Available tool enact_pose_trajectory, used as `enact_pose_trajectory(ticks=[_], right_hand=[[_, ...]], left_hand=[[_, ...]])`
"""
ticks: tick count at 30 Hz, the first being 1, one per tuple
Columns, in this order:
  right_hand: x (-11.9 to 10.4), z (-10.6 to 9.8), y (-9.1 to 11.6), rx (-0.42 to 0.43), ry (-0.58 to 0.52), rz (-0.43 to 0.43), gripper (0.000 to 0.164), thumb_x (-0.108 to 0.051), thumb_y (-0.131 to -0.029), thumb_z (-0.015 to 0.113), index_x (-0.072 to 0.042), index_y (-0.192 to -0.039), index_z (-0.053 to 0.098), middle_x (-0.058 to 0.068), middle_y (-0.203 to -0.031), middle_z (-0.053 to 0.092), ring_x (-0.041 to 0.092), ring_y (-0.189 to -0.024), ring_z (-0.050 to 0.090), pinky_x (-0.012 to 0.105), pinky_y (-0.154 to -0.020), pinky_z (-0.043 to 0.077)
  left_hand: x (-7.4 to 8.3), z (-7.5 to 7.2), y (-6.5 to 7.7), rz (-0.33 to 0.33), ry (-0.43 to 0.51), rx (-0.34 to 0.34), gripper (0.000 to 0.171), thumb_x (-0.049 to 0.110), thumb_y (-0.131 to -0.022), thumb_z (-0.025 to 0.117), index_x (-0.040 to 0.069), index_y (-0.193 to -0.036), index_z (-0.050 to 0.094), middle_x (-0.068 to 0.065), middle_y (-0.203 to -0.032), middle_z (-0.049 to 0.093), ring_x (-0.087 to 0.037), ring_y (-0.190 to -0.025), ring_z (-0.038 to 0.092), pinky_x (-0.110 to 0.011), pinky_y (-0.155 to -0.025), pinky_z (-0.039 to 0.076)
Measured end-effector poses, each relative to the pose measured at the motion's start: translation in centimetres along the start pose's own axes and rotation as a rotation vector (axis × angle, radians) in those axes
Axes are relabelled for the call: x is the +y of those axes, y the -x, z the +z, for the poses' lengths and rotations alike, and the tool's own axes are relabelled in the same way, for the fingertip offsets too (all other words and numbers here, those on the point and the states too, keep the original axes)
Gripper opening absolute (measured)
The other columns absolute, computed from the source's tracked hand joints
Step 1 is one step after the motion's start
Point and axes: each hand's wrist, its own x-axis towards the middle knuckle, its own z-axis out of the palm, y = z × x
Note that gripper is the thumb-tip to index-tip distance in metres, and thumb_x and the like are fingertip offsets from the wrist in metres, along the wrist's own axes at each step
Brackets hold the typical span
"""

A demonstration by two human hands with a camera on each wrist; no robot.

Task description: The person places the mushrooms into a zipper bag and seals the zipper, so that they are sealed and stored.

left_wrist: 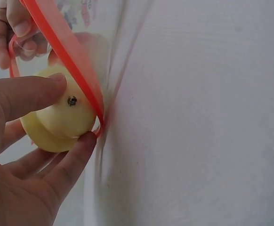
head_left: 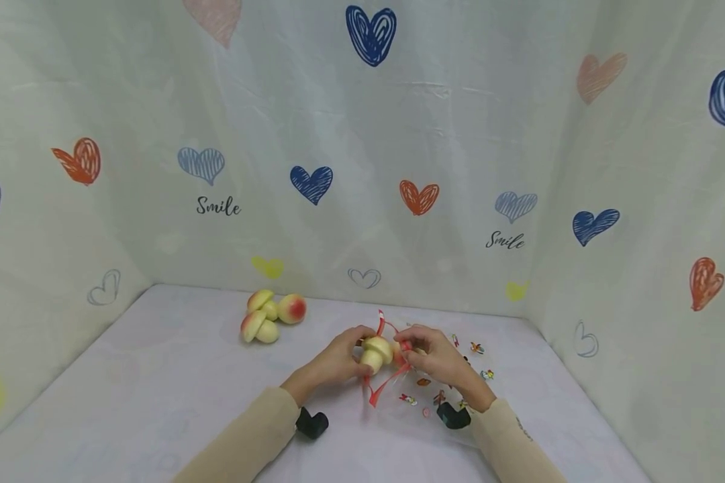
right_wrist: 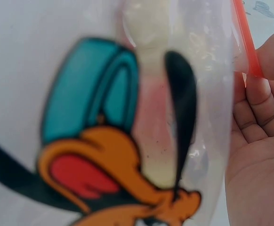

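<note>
My left hand (head_left: 333, 359) grips a pale yellow toy mushroom (head_left: 372, 361) between thumb and fingers, at the mouth of a clear plastic bag (right_wrist: 97, 165). The bag has a red zip edge (head_left: 385, 389) and printed cartoon figures. In the left wrist view, that edge crosses in front of the mushroom (left_wrist: 64, 115). With bent fingers, my right hand (head_left: 440, 357) pinches the red edge and holds the mouth apart. Through the plastic in the right wrist view, another yellow and reddish toy mushroom (right_wrist: 153, 110) shows inside the bag, partly covered by the print.
Several more yellow and red toy mushrooms (head_left: 255, 327) lie in a group at the back left of the white table (head_left: 175, 376). A white curtain (head_left: 362, 121) printed with hearts stands behind the table and along both sides.
</note>
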Motion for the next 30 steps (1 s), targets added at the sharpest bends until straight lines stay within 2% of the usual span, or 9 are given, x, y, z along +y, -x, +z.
enact_pose_trajectory(ticks=[10, 16, 20, 25, 30], right_hand=[[-0.08, -0.10, -0.02, -0.004, 0.010, 0.039, 0.027, 0.011, -0.085, 0.058, 0.003, -0.110, 0.064, 0.027, -0.103, 0.060, 0.026, -0.086, 0.056, 0.026, -0.082, 0.048], [-0.09, -0.03, 0.19, -0.013, 0.012, 0.048, 0.027, 0.011, -0.085, 0.057, 0.007, -0.111, 0.063, 0.027, -0.105, 0.060, 0.022, -0.086, 0.056, 0.025, -0.079, 0.049], [0.01, 0.03, 0.25, -0.014, 0.004, 0.065, 0.027, 0.011, -0.085, 0.057, 0.010, -0.112, 0.061, 0.028, -0.106, 0.060, 0.018, -0.086, 0.056, 0.022, -0.081, 0.048], [0.06, 0.01, 0.15, -0.025, -0.052, 0.086, 0.028, 0.011, -0.086, 0.056, 0.011, -0.113, 0.061, 0.029, -0.105, 0.058, 0.016, -0.084, 0.056, 0.021, -0.068, 0.049], [-0.12, -0.02, 0.01, -0.032, -0.072, 0.103, 0.028, 0.011, -0.086, 0.056, 0.010, -0.114, 0.061, 0.028, -0.103, 0.057, 0.014, -0.081, 0.055, 0.020, -0.061, 0.047]], left_hand=[[0.03, 0.01, -0.35, 0.000, -0.056, -0.014, 0.059, 0.005, -0.076, 0.079, 0.010, -0.130, 0.054, -0.006, -0.120, 0.054, -0.026, -0.112, 0.053, -0.024, -0.075, 0.052], [-0.16, 0.31, -0.47, 0.007, -0.049, 0.009, 0.054, 0.004, -0.076, 0.079, 0.011, -0.124, 0.055, -0.004, -0.120, 0.059, -0.026, -0.111, 0.056, -0.027, -0.078, 0.052], [-0.26, 0.44, -0.60, 0.009, -0.041, 0.017, 0.054, 0.002, -0.074, 0.080, 0.009, -0.121, 0.056, -0.009, -0.113, 0.057, -0.027, -0.106, 0.058, -0.027, -0.078, 0.052], [-0.19, 0.46, -0.82, -0.007, -0.056, 0.031, 0.056, 0.001, -0.072, 0.080, 0.008, -0.123, 0.058, -0.010, -0.103, 0.053, -0.025, -0.098, 0.058, -0.028, -0.077, 0.053], [-0.21, 0.52, -1.01, -0.001, -0.047, 0.041, 0.054, -0.001, -0.072, 0.079, 0.005, -0.120, 0.056, -0.007, -0.099, 0.059, -0.022, -0.092, 0.059, -0.030, -0.077, 0.052]])
